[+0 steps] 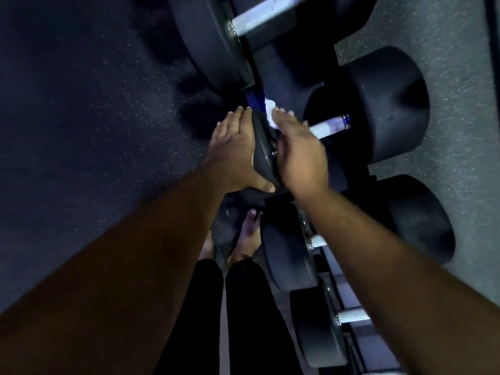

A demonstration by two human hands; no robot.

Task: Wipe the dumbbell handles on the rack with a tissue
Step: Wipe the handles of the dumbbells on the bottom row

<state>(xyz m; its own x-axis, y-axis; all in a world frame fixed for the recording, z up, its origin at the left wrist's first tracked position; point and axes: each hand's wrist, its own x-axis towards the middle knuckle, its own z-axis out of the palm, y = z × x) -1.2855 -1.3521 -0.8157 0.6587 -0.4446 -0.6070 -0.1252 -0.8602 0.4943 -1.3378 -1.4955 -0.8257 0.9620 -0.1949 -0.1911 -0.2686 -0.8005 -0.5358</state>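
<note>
Right hand (pixel 300 155) presses tissue (pixel 270 112) onto dumbbell handle (pixel 328 128), fingers closed over it; left hand (pixel 235 150) clamps the near weight head (pixel 263 150). Speckled floor (pixel 94 117) open leftward.

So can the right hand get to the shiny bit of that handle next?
Probably yes. The right hand already lies on the handle with the tissue under its fingers, and the bare metal stretch beside it has nothing covering it.

Head camera, looking steeply down.
It sits close above the dumbbell rack (pixel 359 315), with the floor (pixel 81 104) left.
</note>
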